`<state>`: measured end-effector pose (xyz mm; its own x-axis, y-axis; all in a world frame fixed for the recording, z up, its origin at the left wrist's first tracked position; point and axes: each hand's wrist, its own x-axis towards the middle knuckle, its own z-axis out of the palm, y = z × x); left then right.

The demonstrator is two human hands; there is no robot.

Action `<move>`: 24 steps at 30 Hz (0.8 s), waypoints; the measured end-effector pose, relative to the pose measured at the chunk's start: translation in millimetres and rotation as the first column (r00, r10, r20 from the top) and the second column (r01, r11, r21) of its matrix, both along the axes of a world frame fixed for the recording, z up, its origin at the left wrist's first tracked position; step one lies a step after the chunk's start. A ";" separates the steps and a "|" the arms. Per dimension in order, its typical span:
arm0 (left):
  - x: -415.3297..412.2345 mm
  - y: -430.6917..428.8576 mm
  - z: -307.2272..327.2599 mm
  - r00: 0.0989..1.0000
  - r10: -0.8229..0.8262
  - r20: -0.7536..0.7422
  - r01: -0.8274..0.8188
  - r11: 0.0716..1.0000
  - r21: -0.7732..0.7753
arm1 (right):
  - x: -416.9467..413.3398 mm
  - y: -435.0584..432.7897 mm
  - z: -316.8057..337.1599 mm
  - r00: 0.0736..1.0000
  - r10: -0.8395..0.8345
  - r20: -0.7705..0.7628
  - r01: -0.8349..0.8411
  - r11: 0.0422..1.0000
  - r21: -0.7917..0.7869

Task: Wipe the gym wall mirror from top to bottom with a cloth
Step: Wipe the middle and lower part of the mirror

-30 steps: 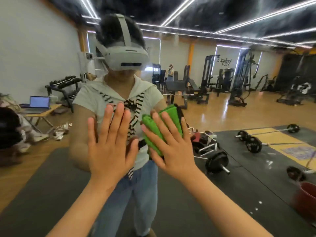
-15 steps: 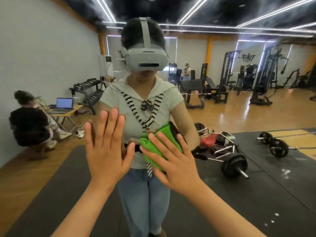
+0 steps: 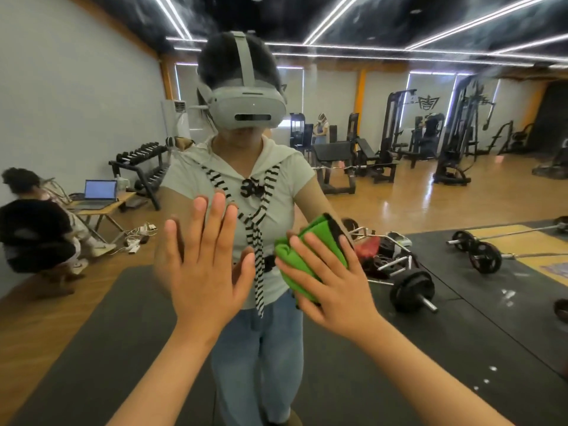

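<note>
The wall mirror fills the whole view and reflects the gym and a person wearing a grey headset. My left hand lies flat against the glass with straight, spread fingers. My right hand presses a folded green cloth against the mirror with straight fingers, at about waist height of the reflection. The cloth sticks out above and to the left of my fingers; part of it is hidden under my palm.
In the reflection: a barbell and weight plates on black floor mats, a dumbbell rack and a small table with a laptop at the left, a crouching person, and gym machines at the back.
My right hand and the cloth have moved down and to the right across the glass. The view has shifted, so the reflected person now sits more in the middle. My left hand stays flat on the mirror.
</note>
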<state>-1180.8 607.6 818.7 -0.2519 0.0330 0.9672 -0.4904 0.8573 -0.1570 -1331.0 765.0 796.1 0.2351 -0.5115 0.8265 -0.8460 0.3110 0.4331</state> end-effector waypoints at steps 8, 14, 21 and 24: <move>0.2 -1.1 -1.4 1.000 -0.005 0.000 0.005 1.000 0.000 | 4.7 -4.9 56.2 0.889 0.090 0.450 0.138 0.883 -0.449; 1.4 -1.9 -1.4 1.000 -0.026 -0.003 0.026 1.000 0.000 | 14.6 -11.0 5.3 0.981 -0.020 0.193 0.050 0.987 -0.151; 1.3 -2.9 -0.8 0.998 -0.066 -0.018 0.066 0.998 0.001 | -34.1 37.2 46.8 0.918 -0.014 0.396 0.149 0.938 -0.312; 1.5 3.5 2.3 0.996 -0.073 -0.055 0.076 0.996 0.047 | -24.9 23.3 45.1 0.882 0.059 0.467 0.177 0.877 -0.446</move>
<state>-1179.3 611.1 821.0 -0.1986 0.0021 0.9801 -0.4316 0.8976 -0.0894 -1355.9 788.3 841.2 -0.2433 -0.0415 0.9691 -0.8802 0.4292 -0.2026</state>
